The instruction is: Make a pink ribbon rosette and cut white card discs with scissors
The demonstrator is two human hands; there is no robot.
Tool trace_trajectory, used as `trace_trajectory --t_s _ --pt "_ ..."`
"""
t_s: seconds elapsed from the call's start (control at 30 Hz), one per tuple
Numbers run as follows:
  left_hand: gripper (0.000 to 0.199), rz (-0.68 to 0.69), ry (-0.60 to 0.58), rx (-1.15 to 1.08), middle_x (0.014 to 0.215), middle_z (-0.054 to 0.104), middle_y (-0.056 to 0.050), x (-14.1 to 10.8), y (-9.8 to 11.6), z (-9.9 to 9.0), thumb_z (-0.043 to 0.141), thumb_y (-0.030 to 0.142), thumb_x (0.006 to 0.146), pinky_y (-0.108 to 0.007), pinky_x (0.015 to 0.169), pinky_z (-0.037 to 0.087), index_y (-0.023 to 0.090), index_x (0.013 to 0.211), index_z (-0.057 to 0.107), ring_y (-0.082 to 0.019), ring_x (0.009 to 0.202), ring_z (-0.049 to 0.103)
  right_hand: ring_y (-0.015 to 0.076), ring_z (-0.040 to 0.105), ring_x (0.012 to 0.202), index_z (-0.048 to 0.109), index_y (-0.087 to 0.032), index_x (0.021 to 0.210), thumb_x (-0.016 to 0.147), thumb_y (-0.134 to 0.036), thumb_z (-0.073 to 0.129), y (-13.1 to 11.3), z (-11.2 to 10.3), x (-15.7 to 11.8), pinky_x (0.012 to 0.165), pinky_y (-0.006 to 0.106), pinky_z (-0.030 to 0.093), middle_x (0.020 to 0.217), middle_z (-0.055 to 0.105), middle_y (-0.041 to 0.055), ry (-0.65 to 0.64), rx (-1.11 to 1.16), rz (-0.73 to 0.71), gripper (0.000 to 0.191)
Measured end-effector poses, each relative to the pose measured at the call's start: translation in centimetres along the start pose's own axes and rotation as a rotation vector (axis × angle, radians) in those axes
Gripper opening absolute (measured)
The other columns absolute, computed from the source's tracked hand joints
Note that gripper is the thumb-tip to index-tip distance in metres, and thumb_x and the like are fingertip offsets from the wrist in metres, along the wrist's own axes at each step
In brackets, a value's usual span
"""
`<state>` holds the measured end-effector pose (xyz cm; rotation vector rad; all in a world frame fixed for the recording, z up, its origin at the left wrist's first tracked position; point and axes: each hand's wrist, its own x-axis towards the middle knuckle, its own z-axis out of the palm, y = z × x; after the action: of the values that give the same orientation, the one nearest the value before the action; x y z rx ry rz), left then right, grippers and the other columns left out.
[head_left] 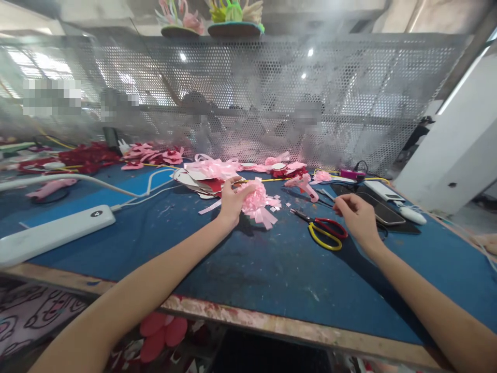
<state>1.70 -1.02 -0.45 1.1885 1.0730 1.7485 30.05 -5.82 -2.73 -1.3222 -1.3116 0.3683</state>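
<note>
Loosely, left fingers (229,194) pinching pink rosette (254,199)

The tabletop (248,264) is blue with pale flecks. The near scissors (319,228) have one red and one yellow handle, the ribbon flower (254,199) and glue gun (304,187) are pink, and the perforated screen (248,98) is grey, dotted with holes.

No readable text, labels, brands, numbers or signs.

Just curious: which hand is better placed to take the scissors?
Probably the right hand: it's nearer the scissors, though whether it's empty is unclear; the left hand holds a pink ribbon rosette.
</note>
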Motion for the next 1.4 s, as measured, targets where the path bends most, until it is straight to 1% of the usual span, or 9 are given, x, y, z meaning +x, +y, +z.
trace_trajectory --t_s 0.17,0.27,0.4,0.57,0.7,0.77,0.93,1.07,1.4 --pt "0.045 -0.324 -0.276 -0.206 0.075 0.056 0.002 -2.4 1.9 1.3 0.071 0.024 0.056 -0.023 0.054 0.046 0.018 0.096 0.05 -0.008 0.054 0.052 0.0159 0.056 0.058 0.06 -0.017 0.073 0.08 -0.041 0.05 -0.5 0.3 -0.7 0.058 0.027 0.041 0.064 0.062 0.0034 -0.222 -0.302 -0.161 0.027" --pt "0.026 -0.48 -0.308 -0.151 0.062 0.054 0.001 -3.3 2.0 1.7 0.065 0.027 0.062 -0.024 0.049 0.044 0.015 0.081 0.052 -0.01 0.048 0.051 0.0171 0.056 0.062 0.063 -0.019 0.075 0.082 -0.039 0.046 -0.8 0.5 -1.0 0.059 0.027 0.037 0.069 0.065 0.0041 -0.405 -0.593 -0.194 0.027" --pt "0.036 -0.395 -0.22 -0.05 0.063 0.055 0.003 -3.6 0.9 1.5 0.071 0.019 0.057 -0.021 0.049 0.041 0.017 0.086 0.05 -0.01 0.052 0.052 0.0177 0.057 0.065 0.065 -0.019 0.078 0.082 -0.038 0.045 -0.7 0.7 -1.0 0.058 0.026 0.036 0.072 0.067 0.0044 -0.522 -0.668 -0.161 0.027" --pt "0.04 0.045 -0.273 0.294 0.068 0.057 0.004 -3.7 1.0 0.9 0.073 0.025 0.061 -0.018 0.05 0.034 0.019 0.094 0.05 -0.009 0.055 0.049 0.0169 0.058 0.066 0.063 -0.021 0.08 0.083 -0.039 0.044 -0.7 0.7 -1.0 0.058 0.025 0.036 0.074 0.066 0.0032 -0.527 -0.715 -0.112 0.027" --pt "0.037 0.093 -0.276 0.297 0.07 0.057 0.003 -3.6 1.3 0.9 0.072 0.026 0.064 -0.019 0.052 0.035 0.019 0.094 0.051 -0.009 0.058 0.051 0.0167 0.057 0.066 0.059 -0.019 0.077 0.08 -0.038 0.048 -0.4 0.8 -1.1 0.055 0.024 0.034 0.076 0.064 0.0053 -0.535 -0.788 -0.074 0.023" --pt "0.035 0.036 -0.265 0.219 0.069 0.057 0.003 -3.5 1.1 1.0 0.073 0.024 0.062 -0.018 0.053 0.036 0.018 0.09 0.052 -0.008 0.058 0.05 0.0176 0.056 0.066 0.056 -0.017 0.075 0.08 -0.039 0.049 -0.3 0.8 -1.1 0.055 0.025 0.034 0.077 0.063 0.0074 -0.532 -0.831 -0.073 0.023" --pt "0.028 -0.407 -0.228 -0.073 0.063 0.056 0.003 -3.0 0.1 1.3 0.072 0.017 0.058 -0.02 0.052 0.041 0.015 0.08 0.054 -0.008 0.053 0.053 0.0207 0.058 0.072 0.055 -0.016 0.078 0.079 -0.042 0.052 -0.4 0.4 -1.3 0.06 0.028 0.035 0.081 0.062 0.0105 -0.62 -0.934 -0.123 0.026" --pt "0.02 -0.568 -0.335 -0.068 0.06 0.059 -0.001 -2.5 -0.3 1.1 0.069 0.007 0.053 -0.021 0.049 0.043 0.012 0.069 0.059 -0.01 0.051 0.055 0.0226 0.061 0.076 0.057 -0.016 0.079 0.074 -0.035 0.056 -0.8 0.1 -1.2 0.061 0.028 0.036 0.087 0.064 0.0123 -0.705 -1.03 -0.073 0.02" --pt "0.012 -0.533 -0.415 -0.039 0.054 0.058 -0.001 -0.6 -1.3 0.1 0.071 0.018 0.058 -0.019 0.046 0.039 0.01 0.065 0.065 -0.008 0.047 0.051 0.0267 0.064 0.075 0.057 -0.017 0.073 0.071 -0.023 0.05 -1.8 0.0 -1.2 0.052 0.028 0.03 0.083 0.067 0.0147 -0.64 -1.079 0.047 0.01"
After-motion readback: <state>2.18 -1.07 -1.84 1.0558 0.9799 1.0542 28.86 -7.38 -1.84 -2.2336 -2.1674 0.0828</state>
